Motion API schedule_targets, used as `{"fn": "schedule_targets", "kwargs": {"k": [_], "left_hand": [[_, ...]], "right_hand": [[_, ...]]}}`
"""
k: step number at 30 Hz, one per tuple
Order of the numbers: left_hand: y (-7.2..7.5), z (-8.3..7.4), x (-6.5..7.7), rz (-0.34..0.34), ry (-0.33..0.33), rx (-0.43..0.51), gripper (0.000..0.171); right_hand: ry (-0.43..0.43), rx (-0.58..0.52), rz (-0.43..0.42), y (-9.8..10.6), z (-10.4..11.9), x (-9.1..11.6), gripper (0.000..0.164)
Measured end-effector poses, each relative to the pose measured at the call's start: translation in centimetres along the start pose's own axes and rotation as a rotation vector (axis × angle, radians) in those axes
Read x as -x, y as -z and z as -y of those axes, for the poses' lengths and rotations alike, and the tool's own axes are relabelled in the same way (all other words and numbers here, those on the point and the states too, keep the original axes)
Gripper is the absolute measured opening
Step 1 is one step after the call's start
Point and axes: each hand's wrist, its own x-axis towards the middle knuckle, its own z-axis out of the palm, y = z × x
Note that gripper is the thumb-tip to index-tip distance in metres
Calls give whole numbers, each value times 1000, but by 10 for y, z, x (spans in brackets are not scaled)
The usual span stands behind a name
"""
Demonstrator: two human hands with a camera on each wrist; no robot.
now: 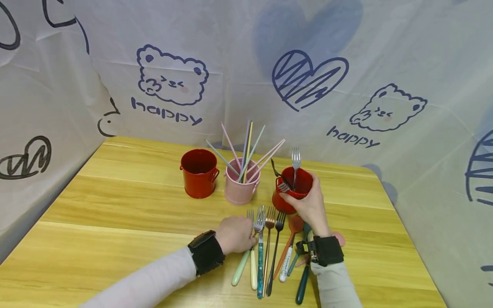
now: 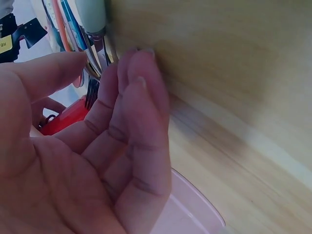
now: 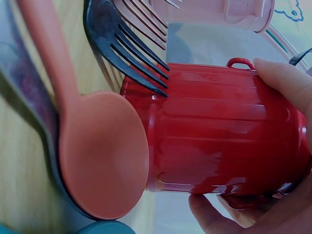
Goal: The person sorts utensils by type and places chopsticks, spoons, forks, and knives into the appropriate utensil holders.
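Note:
My right hand (image 1: 313, 209) grips the rim of a red bucket (image 1: 280, 202), thumb on the near side. A silver fork (image 1: 295, 157) and a dark-handled fork, tines up, stand in that bucket. My left hand (image 1: 236, 235) hovers over the left end of a row of forks, thumb apart from the loosely bent fingers in the left wrist view. Closest to it lie a light green-handled fork (image 1: 240, 269) and a cream-handled fork (image 1: 253, 271). Right of them are a teal-handled fork (image 1: 260, 265), a copper fork (image 1: 269, 222) and a black fork (image 1: 280, 220).
An orange spoon (image 1: 295, 223) lies among other spoons beneath my right wrist, beside a white-handled utensil (image 1: 286, 265). Behind the forks stands a pink bucket (image 1: 239, 192) of thin coloured sticks. Another red bucket (image 1: 199, 182) is to its left. A drawn-on white sheet hangs behind the table.

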Motion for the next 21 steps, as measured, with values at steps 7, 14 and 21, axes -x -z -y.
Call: {"fn": "schedule_targets", "kwargs": {"k": [7,14,21], "left_hand": [[-1,-4,0,-2,-12,-56,27],[-2,-6,0,-19,-32,-85,24],[-3,-8,-1,-18,-14,-106,23]], "right_hand": [[16,-7,-10,-1,-2,1,90],[8,21,-13,-1,-2,1,89],[-13,52,-16,-1,2,3,89]]}}
